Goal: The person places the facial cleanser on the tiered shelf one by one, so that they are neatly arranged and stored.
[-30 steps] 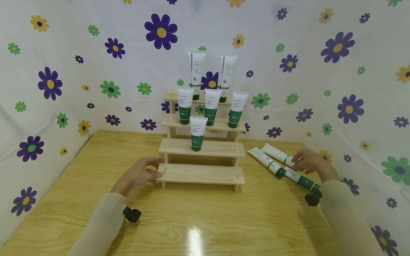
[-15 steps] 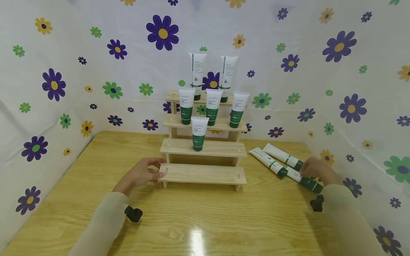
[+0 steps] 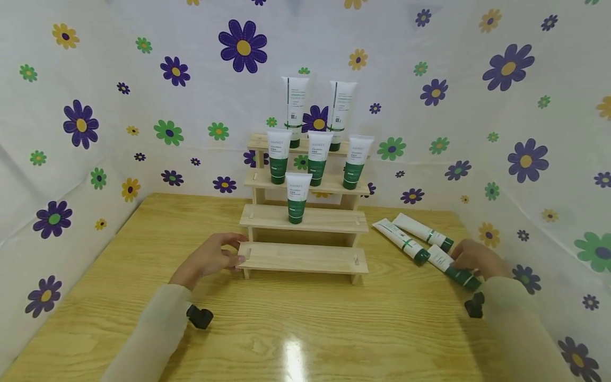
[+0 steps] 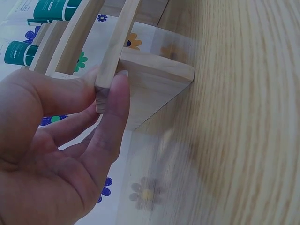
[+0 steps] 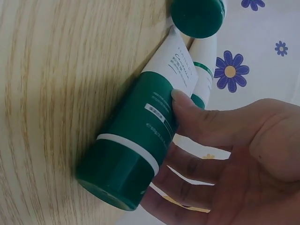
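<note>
My left hand (image 3: pixel 208 258) pinches the left end of the lowest board of a stepped wooden display stand (image 3: pixel 305 258). In the left wrist view, thumb and fingers close on the board's end (image 4: pixel 110 61). At the right, my right hand (image 3: pixel 479 258) grips a small green-and-white squeeze tube (image 5: pixel 133 124) lying on the table. Its thumb lies on the tube's upper side and its other fingers reach around the far side, partly hidden. Beside it lie two longer white tubes with green caps, a nearer tube (image 3: pixel 401 240) and a farther tube (image 3: pixel 422 231).
Two tall tubes stand on the stand's top board, one being the left tall tube (image 3: pixel 296 109). Three small tubes stand one step lower, and a single small tube (image 3: pixel 297 199) below them. Flowered cloth (image 3: pixel 191 95) hangs around the wooden table (image 3: pixel 305 318).
My right hand has moved slightly toward me, from beside the farther long tube onto the small tube, and now grips it. My left hand stays on the stand.
</note>
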### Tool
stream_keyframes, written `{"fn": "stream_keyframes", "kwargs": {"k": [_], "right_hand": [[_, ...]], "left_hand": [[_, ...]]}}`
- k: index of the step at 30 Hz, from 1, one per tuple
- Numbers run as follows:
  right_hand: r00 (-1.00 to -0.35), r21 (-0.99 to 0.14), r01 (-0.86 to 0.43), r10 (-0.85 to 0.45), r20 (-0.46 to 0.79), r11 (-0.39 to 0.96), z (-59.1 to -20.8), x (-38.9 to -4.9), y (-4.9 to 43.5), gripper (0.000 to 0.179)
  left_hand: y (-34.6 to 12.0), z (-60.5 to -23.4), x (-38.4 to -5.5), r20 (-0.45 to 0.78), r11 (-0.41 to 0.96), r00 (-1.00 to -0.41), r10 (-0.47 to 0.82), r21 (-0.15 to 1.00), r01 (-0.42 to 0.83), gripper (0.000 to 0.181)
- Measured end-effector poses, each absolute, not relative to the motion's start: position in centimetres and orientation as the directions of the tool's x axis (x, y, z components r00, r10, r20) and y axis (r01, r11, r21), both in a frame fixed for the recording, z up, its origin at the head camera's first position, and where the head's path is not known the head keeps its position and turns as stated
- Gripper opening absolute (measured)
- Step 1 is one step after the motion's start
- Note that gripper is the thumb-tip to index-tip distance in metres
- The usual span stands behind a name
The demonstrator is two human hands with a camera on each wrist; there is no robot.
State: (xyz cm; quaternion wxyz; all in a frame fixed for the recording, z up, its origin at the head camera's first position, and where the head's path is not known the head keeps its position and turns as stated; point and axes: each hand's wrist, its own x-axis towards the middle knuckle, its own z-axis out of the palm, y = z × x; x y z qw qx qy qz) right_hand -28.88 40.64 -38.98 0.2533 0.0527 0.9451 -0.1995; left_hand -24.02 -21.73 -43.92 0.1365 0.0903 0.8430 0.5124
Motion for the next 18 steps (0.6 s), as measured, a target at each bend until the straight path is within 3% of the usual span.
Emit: {"fn": "stream_keyframes", "kwargs": {"k": [8, 18], "right_hand": [[-0.863, -0.384, 0.155, -0.064, -0.501, 0.910, -38.3, -28.4, 40.8, 0.045], [-0.902, -0.507, 0.017, -0.205, -0.379, 0.862, -32.3, -28.9, 38.7, 0.051]], "left_hand": [[-21.6, -44.0, -24.0, -0.142, 0.458, -0.947, 0.289, 0.889, 0.006, 0.052], [-21.6, -43.9, -23.9, -0.153, 0.453, -0.946, 0.284, 0.891, -0.008, 0.052]]}}
